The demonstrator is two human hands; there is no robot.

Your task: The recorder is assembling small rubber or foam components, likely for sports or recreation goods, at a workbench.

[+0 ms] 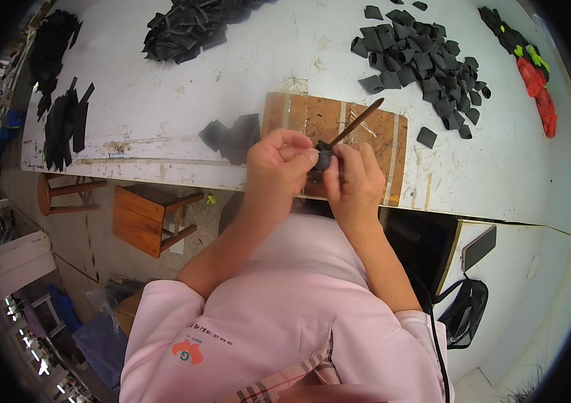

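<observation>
My left hand (280, 161) pinches a small dark grey fabric piece (323, 158) between thumb and forefinger. On its other side my right hand (358, 173) is closed, with thumb and fingertips on the same piece. A thin brown stick (360, 121) slants up and away from the fabric, between the hands; its lower end is hidden, so I cannot tell what holds it. Beneath both hands lies a brown cardboard sheet (389, 144), taped at the table's near edge. Flat dark fabric pieces (235, 139) lie just left of my left hand.
Small folded dark pieces (426, 57) are heaped at the far right of the white table (245, 84). Another dark pile (188, 30) lies far left of centre, and long dark strips (67, 127) at the left. A wooden stool (141, 220), a phone (479, 248) and a black bag (467, 312) stand nearer.
</observation>
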